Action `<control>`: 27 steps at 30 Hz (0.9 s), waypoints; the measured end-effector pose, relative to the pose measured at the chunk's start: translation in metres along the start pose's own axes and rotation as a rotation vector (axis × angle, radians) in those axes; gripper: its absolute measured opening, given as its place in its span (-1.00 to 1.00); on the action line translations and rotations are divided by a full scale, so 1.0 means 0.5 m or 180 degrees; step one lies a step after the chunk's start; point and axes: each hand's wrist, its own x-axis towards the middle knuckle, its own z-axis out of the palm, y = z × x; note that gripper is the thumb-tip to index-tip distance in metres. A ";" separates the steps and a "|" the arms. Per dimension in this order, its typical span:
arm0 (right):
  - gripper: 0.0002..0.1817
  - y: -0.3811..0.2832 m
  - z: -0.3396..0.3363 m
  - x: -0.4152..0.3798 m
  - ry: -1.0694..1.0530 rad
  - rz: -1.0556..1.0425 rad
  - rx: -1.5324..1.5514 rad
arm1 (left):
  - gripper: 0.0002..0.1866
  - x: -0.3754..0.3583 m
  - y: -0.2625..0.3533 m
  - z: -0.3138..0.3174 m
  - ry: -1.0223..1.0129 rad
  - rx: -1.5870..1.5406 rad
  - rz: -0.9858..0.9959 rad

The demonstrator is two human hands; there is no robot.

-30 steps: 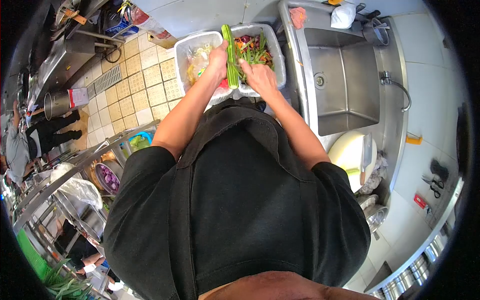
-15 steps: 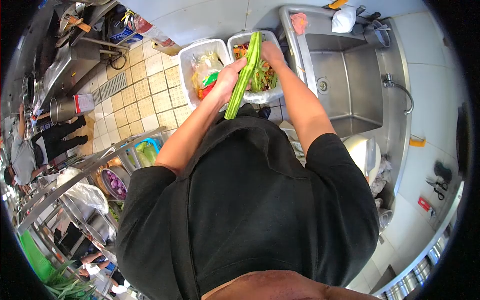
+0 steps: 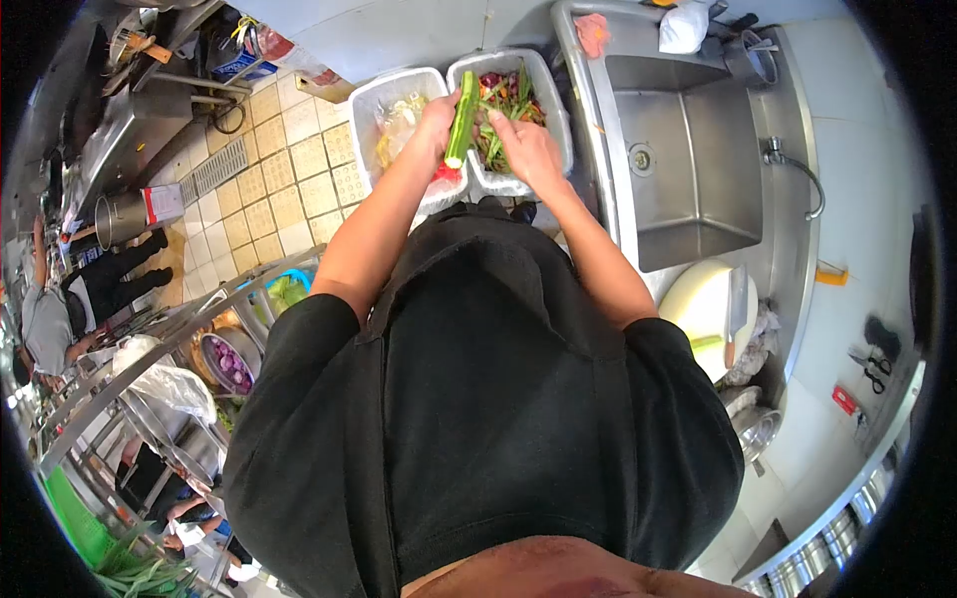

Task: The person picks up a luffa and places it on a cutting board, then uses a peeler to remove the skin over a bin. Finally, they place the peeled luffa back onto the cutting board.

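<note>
Peeling looks to be the step: left hand (image 3: 436, 118) grips a long green vegetable (image 3: 462, 120) at top centre over 2 bins, right hand (image 3: 528, 149) closes beside it, grip unclear; next stroke needs a steady hold.

Commercial kitchen, steel sink (image 3: 688, 149), tiled floor (image 3: 289, 169)

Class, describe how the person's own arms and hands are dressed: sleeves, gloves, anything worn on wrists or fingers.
Both arms come out of short black sleeves ending above the elbow. The left hand and right hand are bare, without gloves. No watch, band or ring shows.
</note>
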 end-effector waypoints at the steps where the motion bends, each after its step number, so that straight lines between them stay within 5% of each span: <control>1: -0.19 -0.013 -0.010 -0.024 -0.0140 -0.0096 -0.0216 | -0.59 0.005 -0.004 0.010 0.0120 0.0051 0.0101; 17: -0.27 -0.012 -0.007 -0.092 -0.0082 -0.0465 -0.0616 | -0.56 -0.003 -0.034 0.019 0.0478 -0.0154 0.0338; 22: -0.18 0.037 0.032 0.015 -0.0164 -0.0049 -0.0736 | -0.62 -0.109 -0.032 0.079 0.0759 0.0201 0.0216; 27: -0.14 0.064 0.043 0.131 -0.0402 0.0514 -0.0658 | -0.59 -0.160 -0.036 0.083 0.0307 0.0405 0.0150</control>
